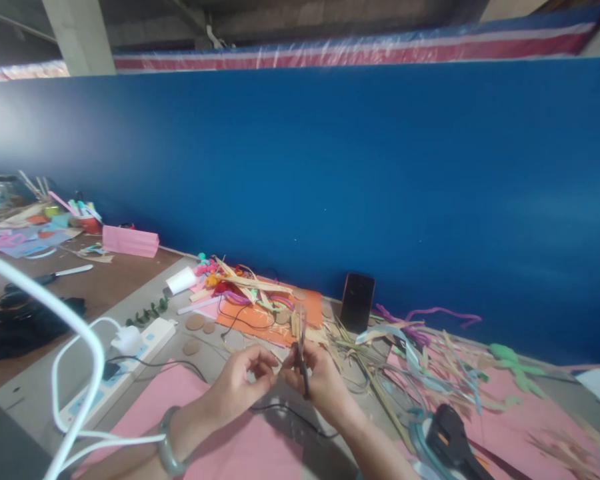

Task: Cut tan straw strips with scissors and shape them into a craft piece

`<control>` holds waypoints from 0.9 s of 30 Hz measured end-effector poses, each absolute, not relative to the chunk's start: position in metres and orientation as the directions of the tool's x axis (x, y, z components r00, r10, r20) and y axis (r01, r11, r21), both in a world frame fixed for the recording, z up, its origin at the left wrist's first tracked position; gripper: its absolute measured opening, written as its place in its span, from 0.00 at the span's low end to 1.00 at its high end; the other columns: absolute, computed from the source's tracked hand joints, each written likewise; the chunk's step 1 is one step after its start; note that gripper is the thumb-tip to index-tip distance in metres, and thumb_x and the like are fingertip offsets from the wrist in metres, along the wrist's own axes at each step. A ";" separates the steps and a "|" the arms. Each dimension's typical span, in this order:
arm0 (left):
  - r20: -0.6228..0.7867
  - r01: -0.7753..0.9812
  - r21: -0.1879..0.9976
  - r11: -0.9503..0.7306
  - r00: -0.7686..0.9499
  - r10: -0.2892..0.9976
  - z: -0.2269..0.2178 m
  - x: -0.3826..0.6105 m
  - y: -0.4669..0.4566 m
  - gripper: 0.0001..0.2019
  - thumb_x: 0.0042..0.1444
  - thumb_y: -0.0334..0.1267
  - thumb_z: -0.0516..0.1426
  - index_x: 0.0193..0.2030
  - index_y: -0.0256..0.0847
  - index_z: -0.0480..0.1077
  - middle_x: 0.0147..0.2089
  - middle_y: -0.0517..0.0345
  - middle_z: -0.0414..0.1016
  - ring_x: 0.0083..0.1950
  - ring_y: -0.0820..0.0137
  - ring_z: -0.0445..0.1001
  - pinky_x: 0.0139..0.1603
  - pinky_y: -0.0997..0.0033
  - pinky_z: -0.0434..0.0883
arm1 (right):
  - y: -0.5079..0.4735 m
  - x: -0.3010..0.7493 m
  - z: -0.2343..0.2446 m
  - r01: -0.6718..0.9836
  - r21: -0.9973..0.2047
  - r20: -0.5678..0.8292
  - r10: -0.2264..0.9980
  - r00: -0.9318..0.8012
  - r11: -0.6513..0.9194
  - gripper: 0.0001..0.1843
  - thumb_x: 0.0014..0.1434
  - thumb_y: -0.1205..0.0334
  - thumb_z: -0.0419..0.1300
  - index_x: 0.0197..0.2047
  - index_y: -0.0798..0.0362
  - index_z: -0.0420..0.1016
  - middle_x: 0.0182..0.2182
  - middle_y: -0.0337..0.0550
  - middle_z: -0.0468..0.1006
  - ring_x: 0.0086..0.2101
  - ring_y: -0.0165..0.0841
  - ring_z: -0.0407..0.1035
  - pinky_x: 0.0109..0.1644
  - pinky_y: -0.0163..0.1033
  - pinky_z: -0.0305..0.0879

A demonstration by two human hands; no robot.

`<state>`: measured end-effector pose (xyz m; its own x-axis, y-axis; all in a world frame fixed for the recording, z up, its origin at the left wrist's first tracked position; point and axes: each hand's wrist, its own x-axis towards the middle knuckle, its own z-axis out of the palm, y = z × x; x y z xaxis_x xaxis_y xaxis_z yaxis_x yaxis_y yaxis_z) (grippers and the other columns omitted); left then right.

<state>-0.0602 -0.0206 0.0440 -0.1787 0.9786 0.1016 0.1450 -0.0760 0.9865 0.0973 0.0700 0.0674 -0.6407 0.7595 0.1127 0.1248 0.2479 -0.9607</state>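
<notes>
My right hand (317,380) is closed round a pair of scissors (301,340), whose dark handles lie in its fingers and whose blades point up and away from me. Close beside it on the left, my left hand (247,377) has its fingers curled in a pinch. A small pale bit shows between the two hands, too small and blurred to name. On the left wrist sits a pale green bangle (169,440). Pink paper (240,443) lies beneath both forearms. An orange sheet (260,323) lies just beyond the hands, partly covered by straw-coloured strips (253,285).
A dark phone (357,302) leans against the blue partition (330,180). A black glue gun (447,437) lies at the lower right near tangled dried strips (460,367). On the left are a power strip (125,367), a white cable (75,320) and a knife (73,271).
</notes>
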 end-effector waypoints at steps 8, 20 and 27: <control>0.114 -0.016 0.992 -0.126 -0.318 0.941 0.053 -0.063 -0.020 0.12 0.56 0.45 0.57 0.37 0.37 0.71 0.28 0.57 0.75 0.30 0.70 0.74 0.34 0.73 0.69 | 0.070 0.096 0.071 0.127 -0.975 0.055 0.757 -0.651 0.180 0.09 0.42 0.63 0.63 0.26 0.52 0.65 0.21 0.33 0.68 0.23 0.27 0.62 0.28 0.32 0.59; 0.041 -0.104 0.993 -0.062 -0.197 0.980 0.055 -0.058 -0.018 0.10 0.50 0.41 0.63 0.28 0.35 0.73 0.25 0.58 0.74 0.28 0.73 0.70 0.31 0.76 0.66 | 0.069 0.093 0.066 0.077 -0.993 0.027 0.801 -0.599 0.092 0.16 0.40 0.58 0.70 0.25 0.54 0.67 0.21 0.34 0.70 0.23 0.27 0.61 0.27 0.32 0.56; 0.046 -0.062 0.996 -0.067 -0.296 0.954 0.053 -0.062 -0.017 0.09 0.52 0.40 0.61 0.27 0.36 0.74 0.25 0.57 0.75 0.30 0.71 0.72 0.34 0.74 0.67 | 0.079 0.101 0.075 0.198 -0.946 0.079 0.776 -0.626 0.256 0.15 0.45 0.55 0.67 0.26 0.53 0.66 0.21 0.34 0.68 0.25 0.28 0.60 0.29 0.33 0.55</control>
